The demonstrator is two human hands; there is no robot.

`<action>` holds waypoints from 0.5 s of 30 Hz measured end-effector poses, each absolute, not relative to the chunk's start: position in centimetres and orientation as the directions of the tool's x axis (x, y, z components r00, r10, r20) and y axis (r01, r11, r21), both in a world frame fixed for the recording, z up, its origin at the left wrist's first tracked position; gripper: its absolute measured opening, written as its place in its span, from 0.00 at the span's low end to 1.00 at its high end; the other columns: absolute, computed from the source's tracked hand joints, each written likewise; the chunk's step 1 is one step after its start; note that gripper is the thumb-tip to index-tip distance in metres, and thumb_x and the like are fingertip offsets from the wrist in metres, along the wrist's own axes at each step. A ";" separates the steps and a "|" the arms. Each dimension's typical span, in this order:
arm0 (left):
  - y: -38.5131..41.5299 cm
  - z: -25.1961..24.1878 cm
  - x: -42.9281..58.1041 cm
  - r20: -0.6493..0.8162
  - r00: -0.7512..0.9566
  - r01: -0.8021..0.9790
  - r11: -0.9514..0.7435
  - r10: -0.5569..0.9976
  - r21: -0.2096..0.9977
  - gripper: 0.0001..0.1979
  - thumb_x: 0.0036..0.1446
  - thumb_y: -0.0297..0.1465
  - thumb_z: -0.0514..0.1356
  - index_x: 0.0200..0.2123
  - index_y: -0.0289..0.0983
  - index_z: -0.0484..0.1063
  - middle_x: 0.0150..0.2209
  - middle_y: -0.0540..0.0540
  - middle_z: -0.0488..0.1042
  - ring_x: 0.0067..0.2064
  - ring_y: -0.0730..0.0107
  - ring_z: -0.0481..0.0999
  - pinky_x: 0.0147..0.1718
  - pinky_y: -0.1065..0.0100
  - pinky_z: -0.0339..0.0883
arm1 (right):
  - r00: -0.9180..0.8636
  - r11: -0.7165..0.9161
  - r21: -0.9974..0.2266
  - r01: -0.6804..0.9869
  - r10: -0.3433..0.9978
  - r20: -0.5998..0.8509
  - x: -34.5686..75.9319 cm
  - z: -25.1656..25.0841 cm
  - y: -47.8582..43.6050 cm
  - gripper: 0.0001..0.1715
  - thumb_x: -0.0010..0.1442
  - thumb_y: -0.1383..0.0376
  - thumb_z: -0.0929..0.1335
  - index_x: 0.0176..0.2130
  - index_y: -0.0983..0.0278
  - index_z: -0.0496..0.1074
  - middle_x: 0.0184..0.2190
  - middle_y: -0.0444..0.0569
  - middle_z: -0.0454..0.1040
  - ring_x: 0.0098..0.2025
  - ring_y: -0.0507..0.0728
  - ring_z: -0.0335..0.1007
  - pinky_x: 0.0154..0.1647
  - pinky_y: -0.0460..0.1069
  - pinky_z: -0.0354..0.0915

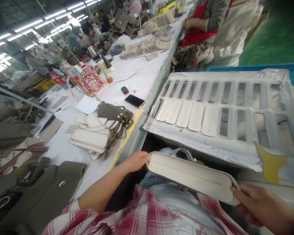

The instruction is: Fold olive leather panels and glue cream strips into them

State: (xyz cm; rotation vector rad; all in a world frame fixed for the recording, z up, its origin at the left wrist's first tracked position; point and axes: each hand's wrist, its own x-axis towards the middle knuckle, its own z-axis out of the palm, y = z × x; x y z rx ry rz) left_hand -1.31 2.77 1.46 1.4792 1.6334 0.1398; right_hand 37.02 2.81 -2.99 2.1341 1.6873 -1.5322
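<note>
A long cream leather strip (189, 174) with rounded ends is stretched between my hands above my lap. My left hand (138, 160) pinches its left end. At the other end my right hand (253, 202) grips the strip's edge, where a thin layer bows away from the rest. Beyond it, a white slotted rack (235, 143) holds several cream oblong pieces (197, 117) side by side in its near row. Left of my left hand, a pile of cream straps with metal studs (89, 138) lies on the table, against a stack of dark grey-green pieces (110, 111).
A phone (134, 101) and a small black-and-red object (124, 90) lie on the white table (137, 71). A glue bottle (108, 78) stands farther back. Grey-green bag panels (56, 186) cover the lower left. Yellow material (271, 164) hangs on the rack's near edge. A person in a red apron (198, 32) sits across.
</note>
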 end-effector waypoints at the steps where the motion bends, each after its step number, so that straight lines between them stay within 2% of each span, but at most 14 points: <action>1: 3.0 1.8 -1.2 -0.517 0.119 0.779 0.243 0.848 0.578 0.18 0.59 0.39 0.45 0.21 0.37 0.60 0.17 0.53 0.60 0.22 0.73 0.63 0.22 0.73 0.54 | -0.085 -0.456 -0.512 0.728 0.681 -0.727 37.0 -2.8 2.9 0.20 0.58 0.52 0.59 0.21 0.58 0.65 0.19 0.53 0.72 0.16 0.53 0.65 0.16 0.48 0.59; 3: 3.5 2.6 -0.7 -0.486 0.110 0.848 0.173 0.867 0.501 0.15 0.56 0.36 0.49 0.20 0.37 0.60 0.20 0.50 0.64 0.27 0.70 0.66 0.27 0.71 0.58 | -0.103 -0.497 -0.493 0.714 0.622 -0.776 36.8 -2.5 3.1 0.21 0.59 0.53 0.58 0.21 0.59 0.65 0.20 0.54 0.72 0.17 0.54 0.66 0.18 0.49 0.61; 5: 4.0 3.0 0.0 -0.472 0.088 0.873 0.160 0.877 0.460 0.13 0.53 0.32 0.51 0.18 0.37 0.60 0.23 0.47 0.67 0.33 0.65 0.68 0.32 0.68 0.60 | -0.099 -0.471 -0.479 0.741 0.628 -0.772 36.8 -2.3 3.3 0.22 0.60 0.54 0.57 0.20 0.59 0.65 0.21 0.55 0.73 0.18 0.55 0.67 0.19 0.50 0.62; 8: 4.3 2.8 0.6 -0.499 0.058 0.843 0.225 0.865 0.489 0.12 0.51 0.32 0.53 0.18 0.37 0.59 0.24 0.45 0.68 0.35 0.62 0.70 0.34 0.66 0.62 | -0.120 -0.432 -0.490 0.757 0.646 -0.754 36.8 -2.1 3.3 0.22 0.60 0.54 0.57 0.21 0.59 0.65 0.22 0.56 0.73 0.21 0.56 0.69 0.21 0.50 0.64; 12: 3.8 1.5 0.5 -0.583 0.067 0.725 0.362 0.809 0.586 0.18 0.56 0.43 0.46 0.23 0.36 0.60 0.19 0.50 0.64 0.23 0.70 0.68 0.24 0.69 0.64 | -0.134 -0.428 -0.511 0.745 0.654 -0.744 36.9 -2.2 3.1 0.22 0.60 0.53 0.56 0.24 0.60 0.67 0.21 0.58 0.72 0.20 0.57 0.69 0.20 0.50 0.63; 15: 3.0 0.8 0.1 -0.592 0.099 0.594 0.430 0.800 0.680 0.27 0.57 0.52 0.36 0.26 0.36 0.59 0.21 0.51 0.64 0.22 0.73 0.68 0.25 0.69 0.67 | -0.123 -0.448 -0.507 0.737 0.648 -0.752 37.1 -2.5 3.2 0.23 0.60 0.54 0.56 0.25 0.61 0.69 0.22 0.58 0.73 0.20 0.56 0.69 0.21 0.49 0.64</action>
